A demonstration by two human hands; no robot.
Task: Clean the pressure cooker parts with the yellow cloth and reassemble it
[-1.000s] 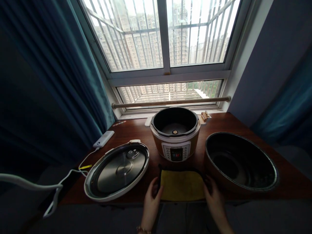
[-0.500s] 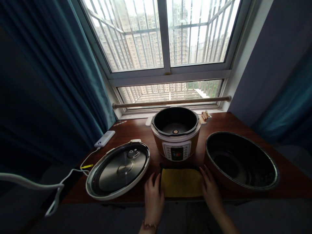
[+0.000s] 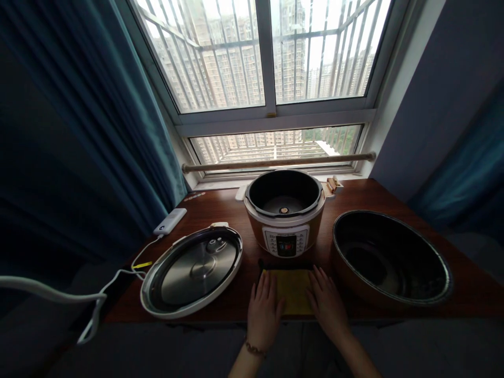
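Observation:
A folded yellow cloth with a dark edge lies at the front of the wooden table. My left hand rests flat on its left part, fingers stretched forward. On the right part lies my right hand, also flat with its fingers extended. Just behind the cloth stands an electric pressure cooker, uncovered, its inner pot out and a small round piece at the bottom of the cavity. The dark inner pot sits to the right of my right hand. Left of my left hand, the cooker's lid lies with its metal underside up.
A white power bank with a white cable is at the table's left. A yellow strip lies near the cable. Behind the table are a barred window and a horizontal rail. A blue curtain hangs at left.
Both hands have moved inward from the cloth's side edges and now lie flat on top of it, closer together. The camera view has shifted slightly. Cooker, lid and pot stay in place.

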